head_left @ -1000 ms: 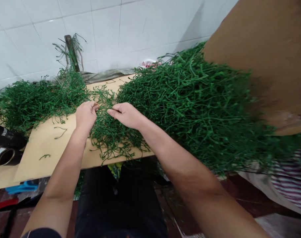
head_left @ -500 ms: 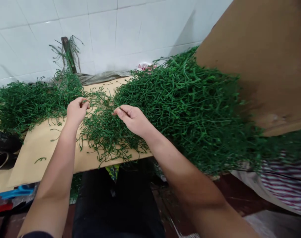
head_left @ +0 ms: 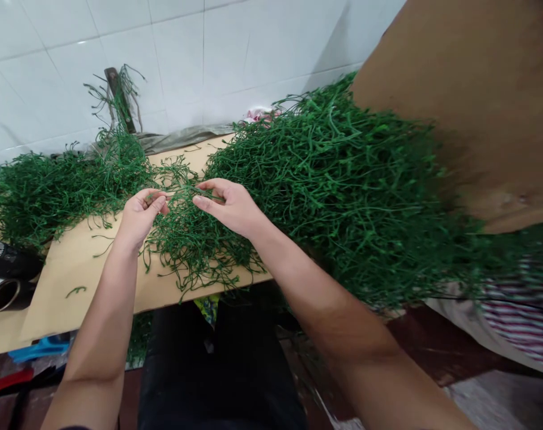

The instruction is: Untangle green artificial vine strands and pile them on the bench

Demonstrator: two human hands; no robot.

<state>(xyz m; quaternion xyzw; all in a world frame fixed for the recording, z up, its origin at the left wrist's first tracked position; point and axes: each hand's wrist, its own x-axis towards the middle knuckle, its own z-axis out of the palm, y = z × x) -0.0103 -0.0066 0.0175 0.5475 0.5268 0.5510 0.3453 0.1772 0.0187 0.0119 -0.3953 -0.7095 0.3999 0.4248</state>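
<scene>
Over the cardboard sheet (head_left: 92, 263), my left hand (head_left: 141, 216) has thumb and forefinger pinched together. What is between them, if anything, is too small to make out against the greenery. My right hand (head_left: 231, 206) is just to its right, thumb and fingers apart, its fingertips close to the stems. Below and between both hands lies a loose tangle of thin green stems with small knobbed tips (head_left: 197, 248). A much larger heap of the same stems (head_left: 334, 191) rises right of my right hand. To the left of my left hand is another heap (head_left: 34, 191).
A wooden post (head_left: 119, 100) with stems hung over it stands at the tiled wall (head_left: 182, 65). A large brown cardboard panel (head_left: 468, 107) leans in at right. At the left edge are a black cylinder (head_left: 12, 258) and a dark open-ended tube (head_left: 7, 295).
My right hand has moved slightly left and its thumb and fingers have spread from a pinch. My left hand has shifted a little right and down, closer to it.
</scene>
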